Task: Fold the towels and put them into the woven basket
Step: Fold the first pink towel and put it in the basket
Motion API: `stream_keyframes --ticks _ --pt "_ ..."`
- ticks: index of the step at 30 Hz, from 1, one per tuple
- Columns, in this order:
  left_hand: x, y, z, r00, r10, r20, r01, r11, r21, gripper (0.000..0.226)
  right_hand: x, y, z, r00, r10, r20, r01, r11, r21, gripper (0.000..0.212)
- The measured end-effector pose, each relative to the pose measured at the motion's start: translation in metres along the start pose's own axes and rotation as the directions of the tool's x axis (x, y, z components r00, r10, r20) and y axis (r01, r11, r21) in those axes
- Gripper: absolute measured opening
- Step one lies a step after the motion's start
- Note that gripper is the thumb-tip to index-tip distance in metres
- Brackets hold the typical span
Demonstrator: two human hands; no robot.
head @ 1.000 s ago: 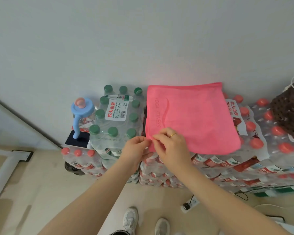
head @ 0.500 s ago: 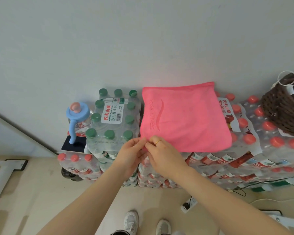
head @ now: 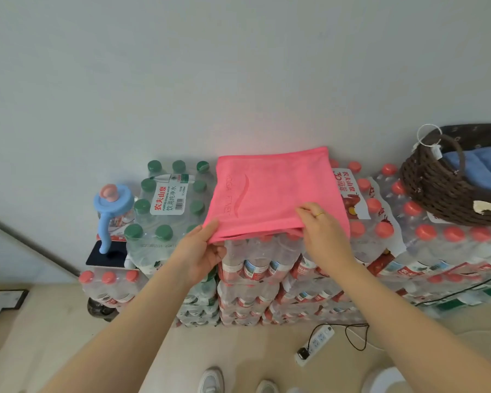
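Pink towel (head: 272, 194), folded, lies on stacked packs of water bottles (head: 267, 268) against the wall. The left hand (head: 201, 251) pinches its near left corner; the right hand (head: 323, 231) grips the near edge farther right. Well to the right sits a woven basket (head: 442, 191) holding a blue towel (head: 476, 168).

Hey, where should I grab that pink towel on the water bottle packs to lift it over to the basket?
Probably take the pink towel by its near edge, from the front, one hand toward each near corner. It lies flat and folded, and that layered edge overhangs the bottle packs, so fingers can slip underneath, as the left hand does.
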State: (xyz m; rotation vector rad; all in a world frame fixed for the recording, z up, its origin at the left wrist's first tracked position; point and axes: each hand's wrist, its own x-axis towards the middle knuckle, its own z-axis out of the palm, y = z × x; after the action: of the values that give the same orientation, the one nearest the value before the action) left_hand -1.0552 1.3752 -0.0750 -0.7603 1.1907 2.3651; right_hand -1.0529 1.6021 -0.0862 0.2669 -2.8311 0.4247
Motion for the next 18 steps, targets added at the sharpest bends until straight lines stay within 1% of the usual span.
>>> stream_keyframes --ticks 2,4,7,8,9,10,11,12,13,14,15,16,17,18 --pt "-0.001 0.007 0.005 1.000 0.006 -0.023 -0.006 1.000 -0.009 0.014 -0.001 0.014 -0.009 0.997 0.062 -0.043 -0.062 0.998 0.006 0.042" --pt "-0.004 0.015 0.010 0.999 0.023 -0.029 -0.024 0.999 -0.040 0.016 0.000 0.024 -0.023 0.985 0.137 -0.100 -0.141 0.990 -0.029 0.042" --pt "-0.006 0.027 0.015 0.997 0.070 -0.006 -0.071 0.987 -0.146 0.017 0.001 0.037 -0.046 0.945 0.313 -0.097 -0.320 0.944 -0.077 0.044" --pt "-0.007 0.031 0.017 0.996 0.094 0.004 -0.092 0.981 -0.171 0.017 0.002 0.040 -0.052 0.921 0.375 -0.106 -0.382 0.922 -0.054 0.042" --pt "-0.007 0.035 0.020 0.993 0.119 0.017 -0.113 0.974 -0.195 0.018 0.006 0.041 -0.055 0.880 0.461 -0.114 -0.458 0.887 0.052 0.037" --pt "-0.007 0.039 0.024 0.990 0.141 0.033 -0.130 0.966 -0.222 0.019 0.013 0.041 -0.059 0.816 0.571 -0.090 -0.535 0.805 0.258 0.029" --pt "-0.006 0.044 0.028 0.986 0.161 0.050 -0.143 0.957 -0.252 0.020 0.023 0.039 -0.063 0.739 0.673 0.000 -0.572 0.628 0.527 0.022" --pt "-0.006 0.049 0.033 0.982 0.179 0.063 -0.154 0.948 -0.279 0.021 0.034 0.036 -0.068 0.674 0.727 0.133 -0.550 0.373 0.747 0.017" --pt "-0.005 0.055 0.039 0.979 0.192 0.070 -0.163 0.940 -0.300 0.022 0.043 0.033 -0.072 0.633 0.729 0.259 -0.487 0.116 0.866 0.011" --pt "-0.003 0.061 0.045 0.978 0.198 0.069 -0.167 0.934 -0.315 0.022 0.052 0.029 -0.079 0.628 0.698 0.344 -0.408 -0.081 0.909 0.007" --pt "-0.001 0.068 0.051 0.978 0.199 0.060 -0.171 0.933 -0.318 0.021 0.061 0.024 -0.086 0.654 0.645 0.396 -0.342 -0.214 0.915 0.007" --pt "0.001 0.075 0.056 0.979 0.199 0.045 -0.177 0.937 -0.301 0.020 0.068 0.019 -0.093 0.698 0.576 0.426 -0.303 -0.302 0.904 0.010" --pt "0.005 0.084 0.062 0.979 0.200 0.030 -0.185 0.946 -0.268 0.019 0.075 0.015 -0.100 0.739 0.511 0.439 -0.285 -0.353 0.891 0.013" --pt "0.009 0.094 0.068 0.979 0.204 0.019 -0.194 0.954 -0.231 0.019 0.084 0.013 -0.106 0.766 0.470 0.439 -0.278 -0.374 0.885 0.015"
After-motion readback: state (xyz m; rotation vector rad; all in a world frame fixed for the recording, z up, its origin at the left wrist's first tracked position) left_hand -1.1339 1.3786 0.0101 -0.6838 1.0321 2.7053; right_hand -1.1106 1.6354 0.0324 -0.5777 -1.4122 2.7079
